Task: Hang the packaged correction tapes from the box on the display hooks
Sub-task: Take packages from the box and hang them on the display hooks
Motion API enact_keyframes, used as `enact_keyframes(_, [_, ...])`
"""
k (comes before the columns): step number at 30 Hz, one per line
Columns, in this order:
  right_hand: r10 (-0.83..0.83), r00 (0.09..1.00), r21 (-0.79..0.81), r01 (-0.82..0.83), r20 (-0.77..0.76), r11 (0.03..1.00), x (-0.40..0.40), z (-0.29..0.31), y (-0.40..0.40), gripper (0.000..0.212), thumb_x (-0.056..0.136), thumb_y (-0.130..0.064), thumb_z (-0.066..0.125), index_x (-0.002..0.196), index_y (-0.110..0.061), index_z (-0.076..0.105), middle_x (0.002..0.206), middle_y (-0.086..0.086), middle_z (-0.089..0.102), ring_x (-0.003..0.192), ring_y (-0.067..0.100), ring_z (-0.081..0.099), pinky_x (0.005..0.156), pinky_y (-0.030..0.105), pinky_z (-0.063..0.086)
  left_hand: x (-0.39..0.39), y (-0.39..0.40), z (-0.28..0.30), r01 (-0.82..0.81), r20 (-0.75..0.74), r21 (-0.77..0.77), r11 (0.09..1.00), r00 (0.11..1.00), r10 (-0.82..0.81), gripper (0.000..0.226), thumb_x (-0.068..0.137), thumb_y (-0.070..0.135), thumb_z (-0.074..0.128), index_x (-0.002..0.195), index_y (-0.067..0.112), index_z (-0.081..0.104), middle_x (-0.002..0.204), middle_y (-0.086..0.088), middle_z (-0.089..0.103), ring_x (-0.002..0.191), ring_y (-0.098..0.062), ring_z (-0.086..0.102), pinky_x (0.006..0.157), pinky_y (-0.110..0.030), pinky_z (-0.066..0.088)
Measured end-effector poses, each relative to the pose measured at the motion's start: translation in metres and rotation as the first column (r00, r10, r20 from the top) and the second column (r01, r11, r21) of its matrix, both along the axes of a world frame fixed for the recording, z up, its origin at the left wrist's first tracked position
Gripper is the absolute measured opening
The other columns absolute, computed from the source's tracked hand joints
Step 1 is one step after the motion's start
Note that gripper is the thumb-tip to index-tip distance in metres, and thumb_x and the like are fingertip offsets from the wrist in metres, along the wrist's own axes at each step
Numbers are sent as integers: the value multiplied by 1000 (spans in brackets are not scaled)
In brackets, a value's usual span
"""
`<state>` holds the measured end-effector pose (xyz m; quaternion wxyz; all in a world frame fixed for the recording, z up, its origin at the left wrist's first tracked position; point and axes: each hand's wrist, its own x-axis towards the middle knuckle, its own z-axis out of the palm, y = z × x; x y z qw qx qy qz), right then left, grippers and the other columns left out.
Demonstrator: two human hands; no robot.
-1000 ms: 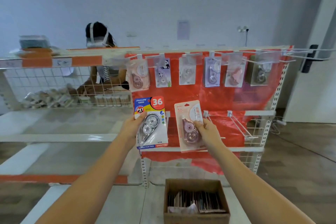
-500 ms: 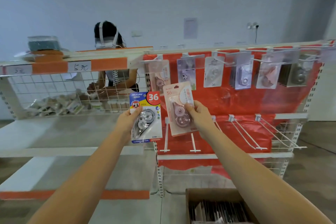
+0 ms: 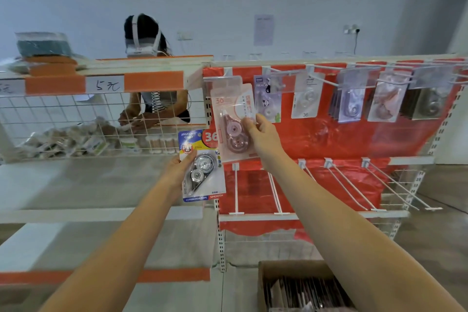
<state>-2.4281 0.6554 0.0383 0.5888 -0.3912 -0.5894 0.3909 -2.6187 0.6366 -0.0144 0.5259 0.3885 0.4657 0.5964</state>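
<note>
Standing behind the wire-mesh shelf (image 3: 76,119) at the far left, another person (image 3: 152,99) wears a head strap and bends over small goods there. Nearer, the left hand (image 3: 177,172) has its grip closed on the left edge of a blue-and-yellow correction tape pack (image 3: 202,167), thumb on the front, holding it upright just below the top row of hooks. Just right of it and higher, the right hand (image 3: 263,134) pinches a pink correction tape pack (image 3: 234,124) by its right edge and holds it up against the leftmost top hook (image 3: 222,78), its top edge overlapping that hook's clear label plate; whether the pack is threaded on cannot be told. Further right, more packs hang along the top row (image 3: 354,94) before the red backing sheet (image 3: 329,139). Below them, bare white hooks (image 3: 349,185) jut forward. At the bottom right, the cardboard box (image 3: 298,286) holds more packs standing on edge.
</note>
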Motion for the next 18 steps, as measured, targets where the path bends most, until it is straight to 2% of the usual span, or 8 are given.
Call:
enact_keyframes(4, [-23,1000,6,24,-15,1000,-5,3,11,18,96,-21,52,98,-3,57,90,12,61,83,20,56,78,38,48,2,3,1,-26,25,-1,1000,999,26,10,92,19,59,88,10,62,64,-2,72,54,-14,68,44,-22,52])
enact_keyframes(8, [-35,999,-3,35,-27,999,-7,1,18,14,97,-20,52,100,-8,58,103,24,64,85,19,58,81,40,50,1,8,-5,-42,5,-2,999,999,42,12,89,21,62,91,9,63,68,-3,73,57,-14,70,47,-22,53])
enact_keyframes(10, [-33,999,13,33,-24,999,-8,0,21,14,97,-20,52,102,-9,59,100,18,67,86,17,59,82,37,51,2,9,-7,-38,-8,1,999,999,38,12,89,22,62,89,10,64,69,-3,73,58,-14,70,48,-22,53])
enact_keyframes(13, [-17,1000,37,18,-17,999,-13,-3,25,10,96,-20,52,103,-17,59,93,-3,67,87,12,63,81,31,52,3,11,-9,-28,-23,6,1000,999,29,11,90,22,62,89,11,64,70,-4,73,58,-14,70,48,-22,53])
enact_keyframes(16, [-22,999,41,23,-31,999,-17,-6,28,8,97,-20,52,102,-18,58,89,-7,65,83,8,63,77,25,52,2,12,-12,-20,-12,22,1000,1000,21,11,92,19,60,86,11,63,63,-1,72,54,-12,68,44,-20,51])
enact_keyframes(18, [-38,999,46,39,-29,998,-19,-7,31,6,97,-20,52,97,-19,58,87,-6,64,81,8,61,77,27,50,0,13,-13,-15,5,25,1000,1000,15,12,92,17,58,84,10,62,61,-1,71,52,-12,68,43,-20,50])
